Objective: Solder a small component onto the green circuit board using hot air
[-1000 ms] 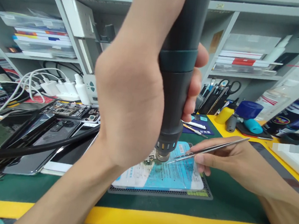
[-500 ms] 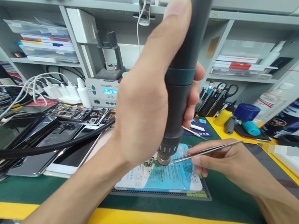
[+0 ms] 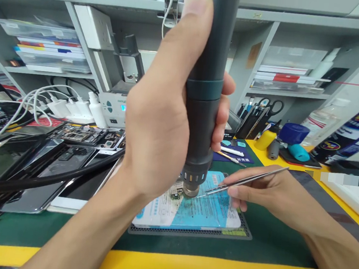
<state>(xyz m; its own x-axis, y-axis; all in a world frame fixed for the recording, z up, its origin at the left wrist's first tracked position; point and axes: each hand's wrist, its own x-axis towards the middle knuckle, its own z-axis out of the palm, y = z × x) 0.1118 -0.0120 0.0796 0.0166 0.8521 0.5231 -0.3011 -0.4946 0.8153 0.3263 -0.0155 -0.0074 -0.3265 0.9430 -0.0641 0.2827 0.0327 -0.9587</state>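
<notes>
L hand (image 3: 158, 123) grips hot-air gun (image 3: 203, 115), approx. upright; R hand (image 3: 265, 194) pinches tweezers (image 3: 267, 175), tips just R of nozzle (image 3: 191, 190) — my small PCB (image 3: 177, 192) just L, on blue/white pack (image 3: 204, 217), nearer L hand.

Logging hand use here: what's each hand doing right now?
Left hand: closed around the hot-air gun.
Right hand: holding metal tweezers.

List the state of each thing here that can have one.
Black cylindrical hot-air tool: upright, pointing down
Slim silver metal tweezers: slanted, tip gap unclear
Left hand: grip closed around tool
Right hand: grip closed on tweezers
Blue-and-white rectangular slab: flat, stained
White boxy control unit: display lit, partly hidden
White-framed rectangular phone: face up, screen dark
Clear plastic bottle: capped
</notes>
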